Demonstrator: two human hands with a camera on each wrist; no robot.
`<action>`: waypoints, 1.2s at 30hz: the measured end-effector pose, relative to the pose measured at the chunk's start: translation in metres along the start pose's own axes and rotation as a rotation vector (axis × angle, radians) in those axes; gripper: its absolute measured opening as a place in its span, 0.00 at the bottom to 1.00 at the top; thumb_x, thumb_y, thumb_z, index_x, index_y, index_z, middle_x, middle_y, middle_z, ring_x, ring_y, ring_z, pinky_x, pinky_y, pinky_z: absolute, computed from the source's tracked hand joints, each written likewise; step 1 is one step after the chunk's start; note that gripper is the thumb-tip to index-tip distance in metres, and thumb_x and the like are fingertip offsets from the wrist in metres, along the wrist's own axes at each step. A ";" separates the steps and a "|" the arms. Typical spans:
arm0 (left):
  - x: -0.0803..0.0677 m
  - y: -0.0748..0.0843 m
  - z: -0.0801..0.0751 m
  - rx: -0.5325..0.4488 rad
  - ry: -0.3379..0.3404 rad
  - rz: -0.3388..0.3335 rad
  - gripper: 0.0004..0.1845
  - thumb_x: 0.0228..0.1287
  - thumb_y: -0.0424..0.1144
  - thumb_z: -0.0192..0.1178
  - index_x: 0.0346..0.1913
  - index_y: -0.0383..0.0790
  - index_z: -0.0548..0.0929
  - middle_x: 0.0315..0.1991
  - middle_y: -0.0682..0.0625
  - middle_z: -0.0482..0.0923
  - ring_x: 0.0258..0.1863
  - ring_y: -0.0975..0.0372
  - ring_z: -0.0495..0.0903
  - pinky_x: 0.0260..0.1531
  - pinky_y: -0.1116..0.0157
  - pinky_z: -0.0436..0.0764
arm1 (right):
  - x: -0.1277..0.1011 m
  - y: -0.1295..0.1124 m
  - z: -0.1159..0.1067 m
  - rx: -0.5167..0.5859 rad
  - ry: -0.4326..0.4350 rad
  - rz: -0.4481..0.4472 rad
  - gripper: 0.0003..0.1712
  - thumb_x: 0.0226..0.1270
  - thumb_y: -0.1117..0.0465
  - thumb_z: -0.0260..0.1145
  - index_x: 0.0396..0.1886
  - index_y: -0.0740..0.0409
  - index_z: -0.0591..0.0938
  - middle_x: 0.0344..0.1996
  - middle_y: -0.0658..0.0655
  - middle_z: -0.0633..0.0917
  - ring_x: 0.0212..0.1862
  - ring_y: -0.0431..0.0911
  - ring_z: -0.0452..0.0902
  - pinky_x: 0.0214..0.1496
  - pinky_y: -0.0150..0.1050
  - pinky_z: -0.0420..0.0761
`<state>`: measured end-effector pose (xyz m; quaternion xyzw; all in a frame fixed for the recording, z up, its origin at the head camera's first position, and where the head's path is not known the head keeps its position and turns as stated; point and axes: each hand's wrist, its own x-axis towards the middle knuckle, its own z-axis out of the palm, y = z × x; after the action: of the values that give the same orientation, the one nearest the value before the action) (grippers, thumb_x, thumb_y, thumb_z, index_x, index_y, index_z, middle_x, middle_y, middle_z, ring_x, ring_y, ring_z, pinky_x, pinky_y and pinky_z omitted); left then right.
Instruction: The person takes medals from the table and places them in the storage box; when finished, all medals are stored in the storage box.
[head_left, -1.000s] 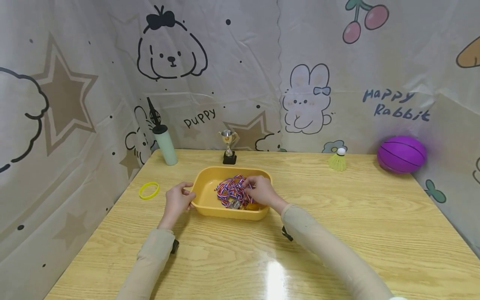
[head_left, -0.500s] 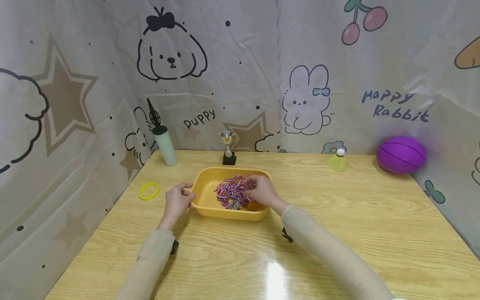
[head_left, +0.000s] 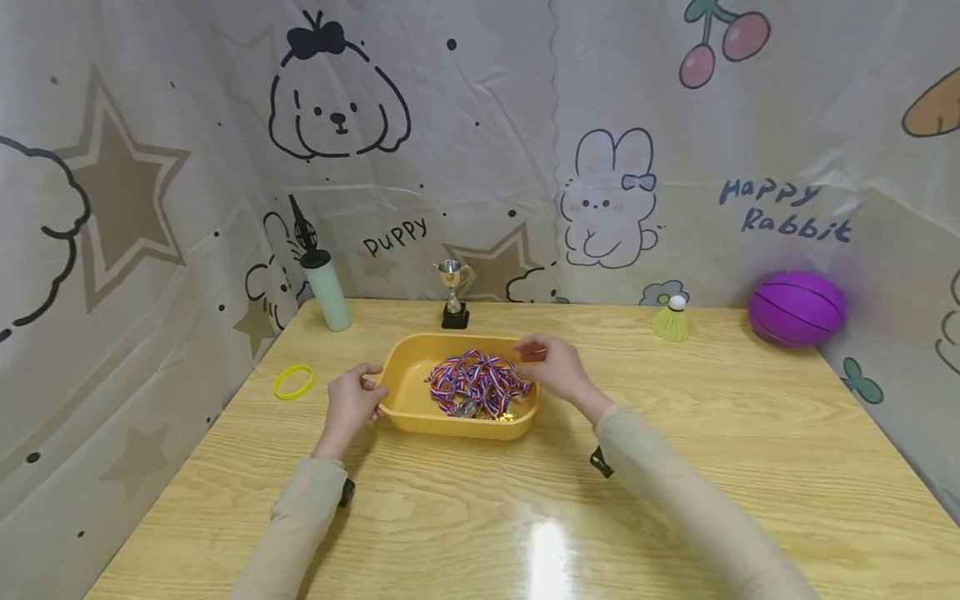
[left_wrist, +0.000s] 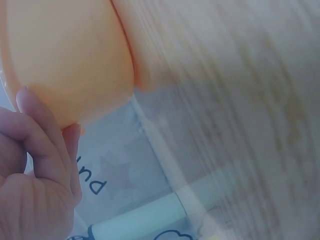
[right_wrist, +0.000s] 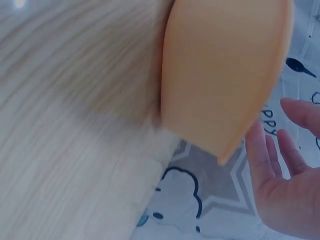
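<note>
On the tray [head_left: 405,408] rim, left hand [head_left: 352,404] grips — right hand [right_wrist: 285,195], seemingly loose-fingered, only wrist view shows apart.

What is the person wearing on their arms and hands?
Both arms are covered by long, close-fitting beige sleeves that end at the wrists. The left hand and right hand are bare, with no gloves. A small black clip-like piece sticks out beside each wrist; what it belongs to cannot be told. No rings or other markings can be made out.
</note>
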<state>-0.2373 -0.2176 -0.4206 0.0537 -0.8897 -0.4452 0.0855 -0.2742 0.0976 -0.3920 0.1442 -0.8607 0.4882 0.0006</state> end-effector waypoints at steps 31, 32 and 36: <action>0.004 -0.012 -0.012 0.022 -0.093 0.022 0.19 0.68 0.37 0.56 0.57 0.28 0.75 0.24 0.42 0.81 0.17 0.55 0.82 0.16 0.68 0.79 | -0.032 0.043 -0.071 -0.005 0.034 0.116 0.22 0.62 0.62 0.67 0.54 0.67 0.78 0.53 0.70 0.79 0.54 0.59 0.78 0.47 0.43 0.84; 0.004 -0.014 -0.014 0.023 -0.113 0.016 0.21 0.70 0.42 0.55 0.57 0.28 0.74 0.24 0.41 0.81 0.18 0.55 0.83 0.17 0.67 0.79 | -0.033 0.044 -0.071 -0.009 0.032 0.118 0.21 0.62 0.62 0.67 0.54 0.66 0.78 0.53 0.70 0.79 0.54 0.59 0.78 0.47 0.43 0.84; 0.004 -0.018 -0.022 0.064 -0.141 -0.017 0.34 0.71 0.60 0.45 0.62 0.31 0.71 0.35 0.38 0.81 0.30 0.53 0.83 0.24 0.64 0.81 | -0.036 0.045 -0.075 -0.042 0.037 0.125 0.19 0.65 0.61 0.65 0.53 0.65 0.78 0.53 0.69 0.80 0.54 0.58 0.79 0.45 0.41 0.84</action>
<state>-0.2361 -0.2464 -0.4220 0.0325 -0.9069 -0.4198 0.0172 -0.2614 0.1915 -0.3960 0.0813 -0.8780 0.4716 -0.0110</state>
